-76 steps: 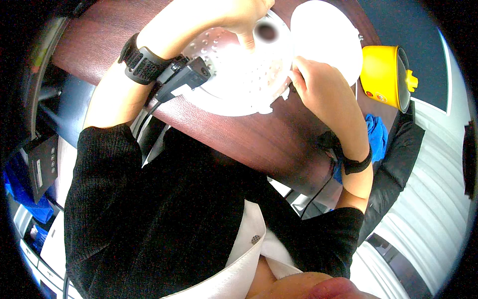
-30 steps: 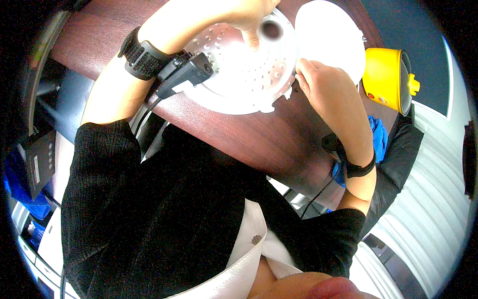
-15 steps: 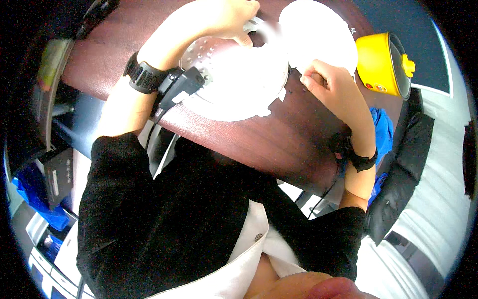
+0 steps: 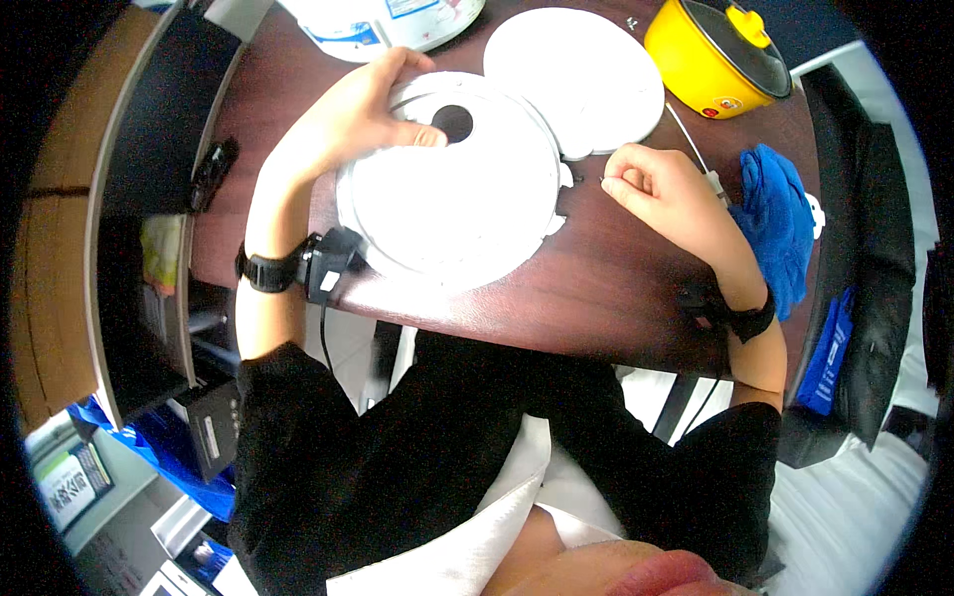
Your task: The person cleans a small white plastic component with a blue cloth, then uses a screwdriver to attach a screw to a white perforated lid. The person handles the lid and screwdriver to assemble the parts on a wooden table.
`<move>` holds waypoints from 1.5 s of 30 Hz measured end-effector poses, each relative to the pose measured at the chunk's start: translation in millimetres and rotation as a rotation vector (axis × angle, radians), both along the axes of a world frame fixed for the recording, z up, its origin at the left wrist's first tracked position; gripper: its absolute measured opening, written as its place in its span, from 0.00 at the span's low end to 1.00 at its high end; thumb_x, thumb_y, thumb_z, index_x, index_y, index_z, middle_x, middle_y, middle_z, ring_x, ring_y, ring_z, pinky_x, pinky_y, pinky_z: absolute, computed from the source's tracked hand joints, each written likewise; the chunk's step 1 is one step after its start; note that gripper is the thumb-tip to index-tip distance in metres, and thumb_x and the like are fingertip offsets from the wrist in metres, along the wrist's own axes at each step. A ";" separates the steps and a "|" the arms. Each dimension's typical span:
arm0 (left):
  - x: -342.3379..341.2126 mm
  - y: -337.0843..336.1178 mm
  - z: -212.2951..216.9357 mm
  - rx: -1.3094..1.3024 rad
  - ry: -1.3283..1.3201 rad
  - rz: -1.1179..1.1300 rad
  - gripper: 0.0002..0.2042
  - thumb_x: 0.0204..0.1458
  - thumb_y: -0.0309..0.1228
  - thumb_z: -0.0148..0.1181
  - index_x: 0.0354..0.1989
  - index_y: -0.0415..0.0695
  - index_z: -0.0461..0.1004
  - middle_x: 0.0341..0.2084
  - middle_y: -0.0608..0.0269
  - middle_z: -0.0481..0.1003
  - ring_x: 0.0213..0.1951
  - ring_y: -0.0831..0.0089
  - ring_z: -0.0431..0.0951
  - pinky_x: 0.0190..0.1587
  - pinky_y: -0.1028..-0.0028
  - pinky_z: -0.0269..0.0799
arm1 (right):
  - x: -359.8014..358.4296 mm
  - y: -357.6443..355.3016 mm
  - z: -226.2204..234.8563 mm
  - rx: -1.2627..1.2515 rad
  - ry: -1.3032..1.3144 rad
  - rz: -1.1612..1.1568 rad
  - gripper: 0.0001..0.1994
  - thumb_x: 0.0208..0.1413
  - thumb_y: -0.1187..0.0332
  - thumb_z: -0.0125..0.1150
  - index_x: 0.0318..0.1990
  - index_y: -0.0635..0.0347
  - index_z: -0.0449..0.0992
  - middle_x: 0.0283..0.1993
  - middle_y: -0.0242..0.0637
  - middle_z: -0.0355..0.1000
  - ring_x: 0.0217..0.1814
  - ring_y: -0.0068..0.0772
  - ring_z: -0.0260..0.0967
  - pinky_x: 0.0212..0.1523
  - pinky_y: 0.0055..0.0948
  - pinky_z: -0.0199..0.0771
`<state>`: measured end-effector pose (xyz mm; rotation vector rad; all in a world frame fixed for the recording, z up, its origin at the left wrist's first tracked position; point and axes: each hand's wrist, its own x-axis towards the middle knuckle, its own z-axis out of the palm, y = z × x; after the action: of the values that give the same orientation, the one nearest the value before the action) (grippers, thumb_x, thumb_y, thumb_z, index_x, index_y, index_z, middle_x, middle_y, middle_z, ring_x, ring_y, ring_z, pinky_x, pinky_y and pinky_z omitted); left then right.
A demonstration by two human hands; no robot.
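A white round plastic disc [image 4: 467,214] with a dark round hole lies on the brown table in front of me, small tabs jutting from its right edge. My left hand [image 4: 373,119] grips its far left rim, thumb on top beside the hole and fingertips at the edge. Just right of the disc, my right hand [image 4: 661,194] hovers over the table, thumb and fingers pinched together. A tiny dark tip shows at the pinch, too small to name. Behind, a second white round disc [image 4: 581,74] lies close to the first.
At the far right stands a yellow pot [image 4: 701,60] with a dark lid. A blue cloth or glove [image 4: 775,223] lies near my right wrist, beside a white cable [image 4: 691,139]. A white container [image 4: 393,25] with blue labels sits at the far edge. Shelving [image 4: 149,129] borders the left.
The near disc now shows its hole, and my left hand has shifted from over its top to its left rim. My right hand stays pinched beside it. The whole view has shifted.
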<state>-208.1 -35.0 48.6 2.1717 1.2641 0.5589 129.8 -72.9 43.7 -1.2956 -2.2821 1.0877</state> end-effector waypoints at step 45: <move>146.2 -30.0 5.0 -0.942 -1.035 -0.149 0.24 0.55 0.24 0.55 0.60 0.35 0.60 0.45 0.54 0.73 0.43 0.72 0.78 0.43 0.75 0.80 | 57.7 35.8 9.9 0.121 0.642 -0.274 0.07 0.60 0.67 0.57 0.39 0.61 0.75 0.35 0.26 0.72 0.39 0.15 0.68 0.40 0.18 0.69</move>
<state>-61.9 -65.0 53.6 0.9200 0.5590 0.6877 187.6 -37.1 53.5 -0.9848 -1.6185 1.0545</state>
